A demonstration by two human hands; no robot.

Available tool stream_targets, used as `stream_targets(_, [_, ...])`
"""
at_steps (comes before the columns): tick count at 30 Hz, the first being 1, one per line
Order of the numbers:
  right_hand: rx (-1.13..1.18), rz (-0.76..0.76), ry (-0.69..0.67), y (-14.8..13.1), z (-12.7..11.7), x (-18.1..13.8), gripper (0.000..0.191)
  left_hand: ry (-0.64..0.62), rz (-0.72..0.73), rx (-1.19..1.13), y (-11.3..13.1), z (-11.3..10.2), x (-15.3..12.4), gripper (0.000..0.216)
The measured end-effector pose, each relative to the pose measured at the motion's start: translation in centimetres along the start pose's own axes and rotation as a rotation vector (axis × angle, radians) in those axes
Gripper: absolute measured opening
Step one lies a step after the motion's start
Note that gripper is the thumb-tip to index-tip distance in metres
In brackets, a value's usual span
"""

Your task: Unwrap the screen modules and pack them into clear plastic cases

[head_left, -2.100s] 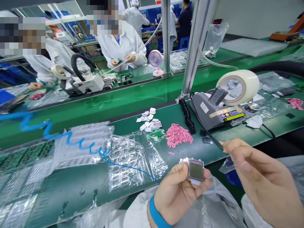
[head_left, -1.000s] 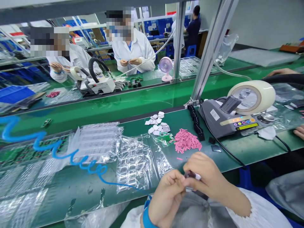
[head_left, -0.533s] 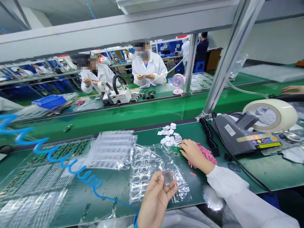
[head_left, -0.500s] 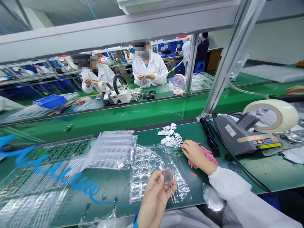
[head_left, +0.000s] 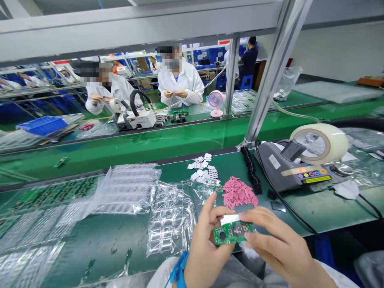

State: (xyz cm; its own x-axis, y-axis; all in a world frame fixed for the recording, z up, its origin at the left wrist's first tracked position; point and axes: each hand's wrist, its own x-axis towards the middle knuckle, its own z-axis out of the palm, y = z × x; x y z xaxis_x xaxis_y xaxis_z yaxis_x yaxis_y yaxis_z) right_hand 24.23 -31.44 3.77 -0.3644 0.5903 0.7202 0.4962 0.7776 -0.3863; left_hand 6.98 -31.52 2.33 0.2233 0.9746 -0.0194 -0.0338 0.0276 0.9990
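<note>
Two hands, lower centre: left hand (head_left: 207,244) and right hand (head_left: 277,242) pinch the circuit board (head_left: 231,233) with their fingers at its edges. It is probably light, stiff and fragile.

Green bench (head_left: 330,208) with pink strips (head_left: 239,193), white tabs (head_left: 202,166), clear trays (head_left: 171,218), tape dispenser (head_left: 282,172)

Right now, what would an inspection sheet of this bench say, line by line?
Surface: green bench mat, mostly covered on the left.
Job's things: circuit board, with a small white piece at its top edge.
Clutter: pink strips, white pieces, clear trays, tape dispenser.
Hands: left hand and right hand both pinch the circuit board, off the mat.
Cables: black cable runs from the tape dispenser.
Surroundings: co-workers in white coats, pink fan.
</note>
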Motion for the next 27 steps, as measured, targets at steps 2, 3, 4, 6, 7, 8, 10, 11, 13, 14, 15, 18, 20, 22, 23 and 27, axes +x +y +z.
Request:
stream_targets(2, [-0.026,0.018,0.006,-0.2,-0.7,-0.2,0.015,-0.007,0.055,0.008,0.3,0.2,-0.2,0.072])
stream_targets(3, [-0.043,0.016,0.013,-0.3,-1.1,-0.3,0.016,-0.022,0.084,0.011,0.5,0.3,-0.3,0.074])
stream_targets(4, [-0.060,0.009,0.017,-0.4,-1.5,-0.4,0.016,-0.040,0.116,0.021,0.5,0.3,-0.4,0.076])
stream_targets(6, [-0.098,-0.018,0.013,-0.5,-2.2,-0.5,0.015,-0.078,0.177,0.069,0.7,0.4,-0.6,0.079])
stream_targets(7, [-0.116,-0.033,0.004,-0.6,-2.5,-0.5,0.015,-0.097,0.205,0.104,0.8,0.4,-0.7,0.081])
stream_targets(8, [-0.129,-0.047,-0.012,-0.7,-2.7,-0.4,0.016,-0.112,0.231,0.141,0.9,0.4,-0.8,0.082])
stream_targets(10, [-0.139,-0.073,-0.035,-0.9,-3.0,-0.3,0.016,-0.132,0.257,0.198,1.2,0.5,-0.9,0.086])
stream_targets(11, [-0.135,-0.078,-0.035,-1.0,-3.2,-0.2,0.016,-0.136,0.259,0.210,1.4,0.6,-1.0,0.089])
stream_targets(13, [-0.123,-0.067,-0.027,-1.2,-3.4,-0.2,0.017,-0.143,0.269,0.201,1.8,0.7,-1.0,0.095])
stream_targets(14, [-0.118,-0.054,-0.023,-1.3,-3.5,-0.2,0.017,-0.158,0.289,0.190,1.9,0.8,-1.0,0.099])
stream_targets(15, [-0.116,-0.046,-0.013,-1.4,-3.6,-0.2,0.018,-0.173,0.314,0.180,2.0,0.9,-1.0,0.102])
stream_targets(18, [-0.156,-0.023,-0.026,-2.0,-3.8,-0.3,0.017,-0.187,0.372,0.170,2.2,1.0,-0.9,0.110])
stream_targets(20, [-0.212,-0.019,-0.034,-2.3,-3.9,-0.3,0.019,-0.159,0.361,0.158,2.2,1.1,-1.0,0.109])
stream_targets(22, [-0.250,-0.009,-0.044,-2.4,-3.8,-0.2,0.022,-0.121,0.315,0.127,2.3,1.2,-1.1,0.104])
stream_targets(23, [-0.250,-0.015,-0.032,-2.5,-3.7,-0.1,0.023,-0.106,0.284,0.116,2.3,1.3,-1.1,0.102])
stream_targets(27, [-0.164,-0.015,0.011,-2.6,-3.4,0.1,0.023,-0.085,0.246,0.173,2.3,1.4,-1.4,0.099])
